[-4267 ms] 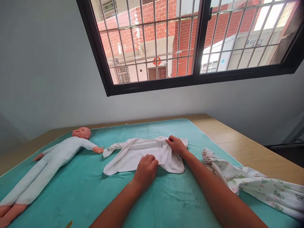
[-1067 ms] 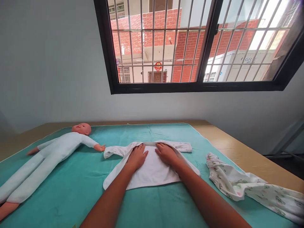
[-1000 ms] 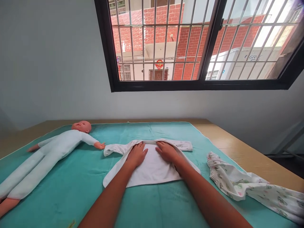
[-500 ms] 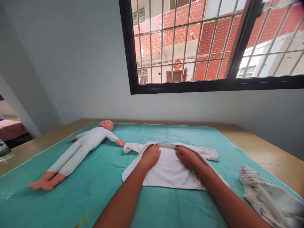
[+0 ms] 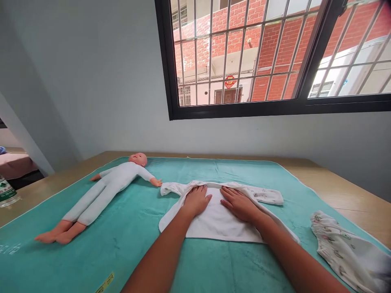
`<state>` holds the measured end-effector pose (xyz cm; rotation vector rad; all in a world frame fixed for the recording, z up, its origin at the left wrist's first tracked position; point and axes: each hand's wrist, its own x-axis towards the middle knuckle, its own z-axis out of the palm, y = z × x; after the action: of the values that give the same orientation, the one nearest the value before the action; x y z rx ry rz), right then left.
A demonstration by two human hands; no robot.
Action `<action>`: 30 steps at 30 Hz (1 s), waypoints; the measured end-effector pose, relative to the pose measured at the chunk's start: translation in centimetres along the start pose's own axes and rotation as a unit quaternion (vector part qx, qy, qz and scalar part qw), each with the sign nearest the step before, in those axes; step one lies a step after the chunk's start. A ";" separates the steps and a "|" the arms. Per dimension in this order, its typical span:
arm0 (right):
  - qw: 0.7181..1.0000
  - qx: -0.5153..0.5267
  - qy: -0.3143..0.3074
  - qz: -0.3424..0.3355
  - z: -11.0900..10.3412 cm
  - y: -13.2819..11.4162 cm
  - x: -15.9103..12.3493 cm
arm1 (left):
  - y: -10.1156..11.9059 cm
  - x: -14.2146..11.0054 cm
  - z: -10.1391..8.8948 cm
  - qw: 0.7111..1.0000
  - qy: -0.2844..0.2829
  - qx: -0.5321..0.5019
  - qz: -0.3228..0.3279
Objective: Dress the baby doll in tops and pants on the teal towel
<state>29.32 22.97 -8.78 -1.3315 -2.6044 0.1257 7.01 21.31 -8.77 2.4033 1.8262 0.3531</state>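
A small white baby top [image 5: 214,228] lies spread on the green cloth [image 5: 134,228], opened so its plain inside faces up. Its printed sleeves stretch out to both sides. My left hand [image 5: 197,200] rests flat on the left part of the top, fingers pointing toward the neckline. On the right part lies my right hand [image 5: 238,202], also flat with fingers extended. Neither hand grasps the fabric. To the left a baby doll [image 5: 113,187] in a white body lies on its back, one hand near the top's left sleeve.
Printed baby trousers [image 5: 345,248] lie crumpled at the right. A clear bottle [image 5: 7,193] stands at the far left on the wooden table [image 5: 360,195]. A yellow strip [image 5: 105,283] shows near the front edge. Behind the table are a wall and a barred window [image 5: 238,110].
My right hand has slid slightly left and its fingers have straightened onto the fabric. My left fingers lie flatter near the neckline. The view has shifted a little.
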 end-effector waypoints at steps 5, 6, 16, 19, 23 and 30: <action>1.000 0.010 0.001 0.006 -0.2 -0.4 -0.1 | 0.1 -0.1 0.0 1.000 0.020 0.003 0.006; 1.000 0.014 0.003 0.006 -0.3 -0.3 -0.1 | 0.1 -0.2 -0.1 1.000 0.024 0.004 0.006; 1.000 0.013 0.023 -0.007 0.1 0.3 0.0 | 0.3 -0.2 -0.2 0.999 0.046 0.006 0.010; 0.999 0.017 0.029 -0.011 0.1 0.2 0.0 | 0.4 -0.2 -0.4 0.999 0.046 0.004 0.008; 0.999 0.023 0.037 -0.013 0.0 0.1 0.0 | 0.4 -0.2 -0.4 0.999 0.047 -0.001 0.007; 0.999 0.023 0.037 -0.011 0.0 0.1 0.0 | 0.3 -0.1 -0.4 0.998 0.052 -0.002 0.018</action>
<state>29.43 23.05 -8.79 -1.2671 -2.5392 0.1291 7.20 21.15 -8.37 2.4620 1.8217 0.4948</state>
